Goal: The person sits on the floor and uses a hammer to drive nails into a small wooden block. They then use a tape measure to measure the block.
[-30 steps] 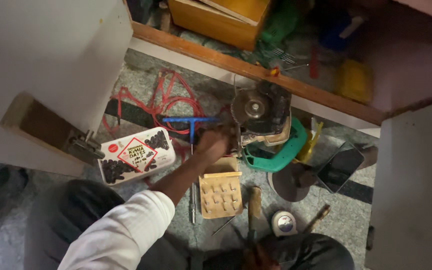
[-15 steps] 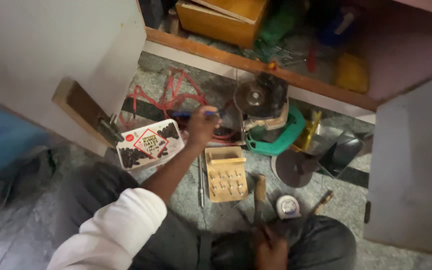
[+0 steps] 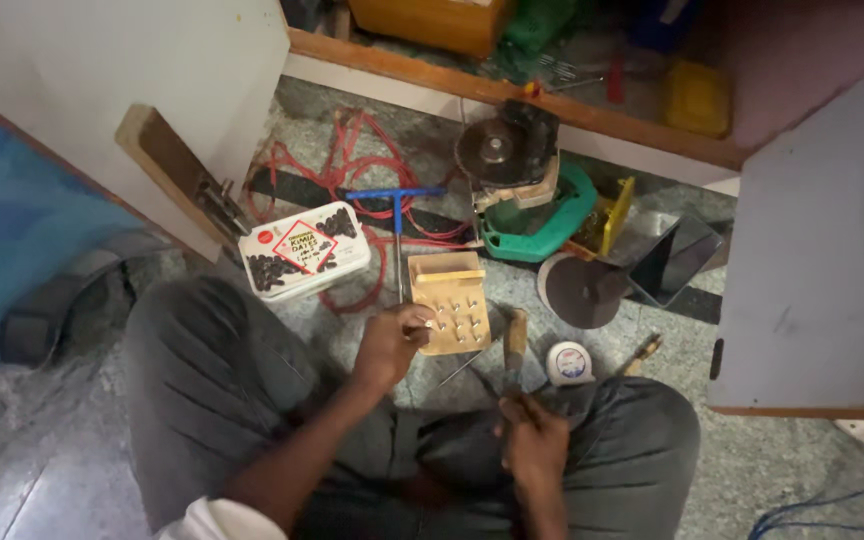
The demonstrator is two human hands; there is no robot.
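Underfoot is a grey speckled stone floor (image 3: 832,470), dim and scattered with tools, where a person sits cross-legged in grey trousers before an open cupboard. One white cupboard door (image 3: 102,90) swings out at far left and a second pale door (image 3: 822,260) stands at right; between them the wooden shelf edge (image 3: 512,95) runs across the far side, with a yellow-orange box and other dim clutter behind it. A blue mat (image 3: 12,210) lies at the left edge.

On the floor there is one small wooden block (image 3: 449,303) with rows of holes holding bits, lying just beyond the knees in the middle. The left hand (image 3: 392,345) touches its near left edge, fingers curled together as if pinching something small; what it pinches cannot be made out. The right hand (image 3: 532,440) rests low by the right knee, closed around a thin metal tool (image 3: 472,372) whose tip points toward the block. One wooden-handled tool (image 3: 516,335) lies just right of the block, and one round tape measure (image 3: 569,362) near it.

Farther off: one white rectangular tin (image 3: 304,250) with a red diamond label at left, one blue T-handled wrench (image 3: 395,205), one tangle of red cable (image 3: 352,170), one angle grinder (image 3: 507,155) resting on a green case (image 3: 562,215), one loose grey disc (image 3: 577,290), and one shiny metal tray (image 3: 677,255) at right.
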